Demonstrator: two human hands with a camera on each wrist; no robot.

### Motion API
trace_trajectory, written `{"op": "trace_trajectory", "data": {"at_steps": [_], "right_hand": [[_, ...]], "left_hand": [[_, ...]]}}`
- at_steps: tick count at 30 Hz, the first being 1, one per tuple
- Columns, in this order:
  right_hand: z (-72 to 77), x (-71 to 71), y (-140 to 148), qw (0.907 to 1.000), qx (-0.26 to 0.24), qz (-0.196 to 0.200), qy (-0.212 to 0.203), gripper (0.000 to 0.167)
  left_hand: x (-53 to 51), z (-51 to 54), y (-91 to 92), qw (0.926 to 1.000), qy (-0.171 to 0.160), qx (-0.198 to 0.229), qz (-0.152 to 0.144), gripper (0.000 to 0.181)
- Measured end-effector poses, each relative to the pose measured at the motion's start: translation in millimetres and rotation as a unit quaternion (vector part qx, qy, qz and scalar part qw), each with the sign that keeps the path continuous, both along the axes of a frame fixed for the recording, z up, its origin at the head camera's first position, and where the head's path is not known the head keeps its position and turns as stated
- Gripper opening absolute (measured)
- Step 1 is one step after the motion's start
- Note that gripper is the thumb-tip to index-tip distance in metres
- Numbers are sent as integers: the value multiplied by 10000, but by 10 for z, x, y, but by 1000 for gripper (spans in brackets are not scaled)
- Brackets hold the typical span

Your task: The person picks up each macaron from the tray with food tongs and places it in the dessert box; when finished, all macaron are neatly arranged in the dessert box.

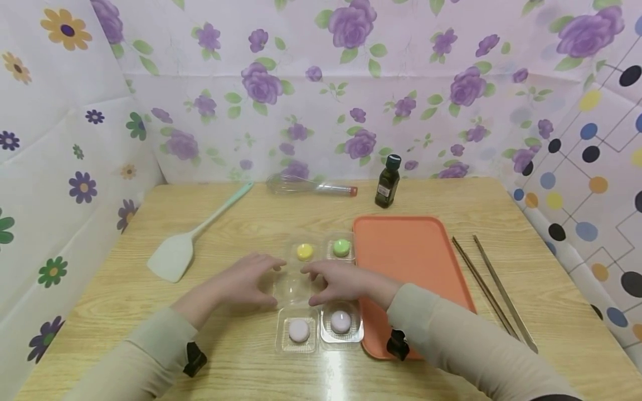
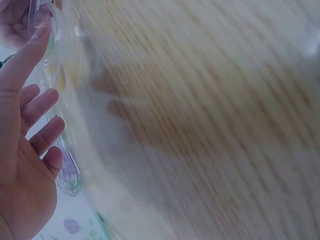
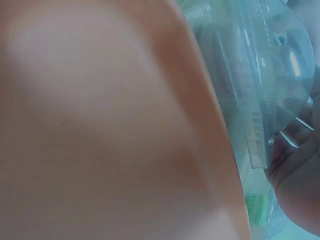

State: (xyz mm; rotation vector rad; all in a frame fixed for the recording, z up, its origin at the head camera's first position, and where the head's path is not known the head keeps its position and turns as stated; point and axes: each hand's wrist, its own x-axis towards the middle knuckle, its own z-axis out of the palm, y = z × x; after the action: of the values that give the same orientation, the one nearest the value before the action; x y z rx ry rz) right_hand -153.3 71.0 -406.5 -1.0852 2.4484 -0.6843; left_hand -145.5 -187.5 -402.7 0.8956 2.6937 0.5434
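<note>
Small clear plastic boxes stand together at the centre of the table. Through them show a yellow macaron [image 1: 304,252], a green macaron [image 1: 341,248] and two pale lilac macarons, one at front left [image 1: 298,330] and one at front right [image 1: 341,322]. Between front and back rows is a clear box [image 1: 292,288] with no macaron visible. My left hand [image 1: 246,281] is at that box's left side, thumb and fingers apart. From the right my right hand [image 1: 341,281] reaches over the boxes, thumb and forefinger spread near the same box; whether they touch it is unclear.
An orange tray [image 1: 406,245] lies right of the boxes. Beyond it are long thin sticks [image 1: 485,287], like chopsticks. A dark bottle [image 1: 388,182] stands at the back, near a whisk [image 1: 313,187]. On the left lies a pale green turner [image 1: 175,255].
</note>
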Motion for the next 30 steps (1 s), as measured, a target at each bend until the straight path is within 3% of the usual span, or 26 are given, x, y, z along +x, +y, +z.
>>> {"op": "trace_trajectory", "data": {"at_steps": [11,19,30], "right_hand": [[-18,-5,-28,9997,-173,-137,-78,67],[72,18,-39,9988,-335,-334,-130,67],[120,37,-14,9967,-649,-466,-108,60]], "left_hand": [[-28,-24,-37,9997,186,125,-72,82],[-49,-27,-67,9992,309,248,-4,88],[-28,13,14,9975,440,538,109,95]]}}
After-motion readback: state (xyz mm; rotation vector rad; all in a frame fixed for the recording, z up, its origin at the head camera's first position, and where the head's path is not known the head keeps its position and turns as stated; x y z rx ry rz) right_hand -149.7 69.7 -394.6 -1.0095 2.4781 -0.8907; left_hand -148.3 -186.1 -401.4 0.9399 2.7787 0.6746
